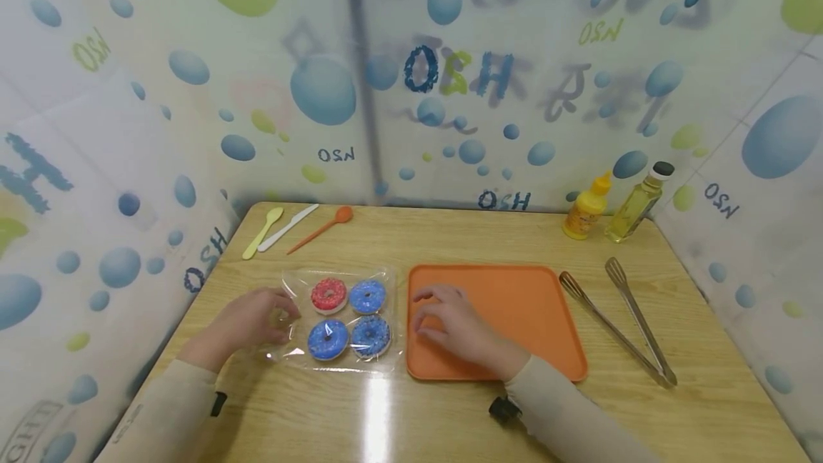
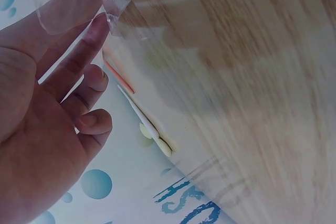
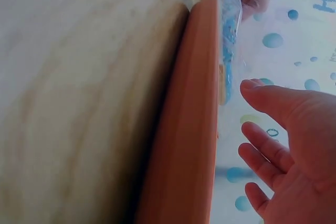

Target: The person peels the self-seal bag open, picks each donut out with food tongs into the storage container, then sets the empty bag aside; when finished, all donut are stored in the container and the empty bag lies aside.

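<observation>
A clear plastic package (image 1: 297,361) lies on the table with one red-topped donut (image 1: 328,296) and several blue-topped donuts (image 1: 328,339) inside. My left hand (image 1: 256,317) is at its left edge. The left wrist view shows the thumb and index finger pinching the clear film (image 2: 116,1), while the other fingers curl loosely. Over the left part of an orange tray (image 1: 514,306) hovers my right hand (image 1: 459,324), its fingers spread and nothing in them. Its fingertips point toward the package.
A yellow spoon (image 1: 262,233), a white knife (image 1: 287,228) and an orange spoon (image 1: 321,228) lie at the back left. Metal tongs (image 1: 619,327) rest right of the tray. A yellow squeeze bottle (image 1: 586,209) and a glass oil bottle (image 1: 636,207) stand at the back right.
</observation>
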Demonstrator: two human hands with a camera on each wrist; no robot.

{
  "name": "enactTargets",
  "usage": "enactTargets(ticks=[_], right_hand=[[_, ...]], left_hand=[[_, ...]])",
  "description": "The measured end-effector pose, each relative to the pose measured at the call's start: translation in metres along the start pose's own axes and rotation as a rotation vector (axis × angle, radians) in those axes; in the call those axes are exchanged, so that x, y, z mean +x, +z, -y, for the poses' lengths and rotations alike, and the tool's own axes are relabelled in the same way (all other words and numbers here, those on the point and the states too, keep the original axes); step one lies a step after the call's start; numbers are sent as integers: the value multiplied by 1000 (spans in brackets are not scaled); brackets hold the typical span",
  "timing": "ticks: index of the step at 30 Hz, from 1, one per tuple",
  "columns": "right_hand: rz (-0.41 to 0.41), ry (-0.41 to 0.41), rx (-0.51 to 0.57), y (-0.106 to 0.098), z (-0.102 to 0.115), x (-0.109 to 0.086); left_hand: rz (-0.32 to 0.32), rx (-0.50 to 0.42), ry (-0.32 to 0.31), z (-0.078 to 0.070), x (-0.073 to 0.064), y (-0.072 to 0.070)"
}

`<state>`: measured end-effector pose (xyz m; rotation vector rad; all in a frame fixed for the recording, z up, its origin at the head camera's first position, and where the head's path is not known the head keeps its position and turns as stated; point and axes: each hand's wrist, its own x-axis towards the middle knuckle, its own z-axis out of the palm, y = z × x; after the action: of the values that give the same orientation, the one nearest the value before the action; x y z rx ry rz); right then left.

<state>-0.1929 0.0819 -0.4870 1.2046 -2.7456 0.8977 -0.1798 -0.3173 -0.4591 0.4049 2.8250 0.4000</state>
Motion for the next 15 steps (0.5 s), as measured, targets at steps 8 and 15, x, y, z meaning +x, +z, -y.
enactTargets(ticks=[8, 15], right_hand=[[-24, -56, -30, -3, 0, 11], [-3, -94, -49, 4, 6, 29]], left_hand=[[0, 9, 12, 0, 0, -1], [-6, 7, 30, -1, 0, 0]])
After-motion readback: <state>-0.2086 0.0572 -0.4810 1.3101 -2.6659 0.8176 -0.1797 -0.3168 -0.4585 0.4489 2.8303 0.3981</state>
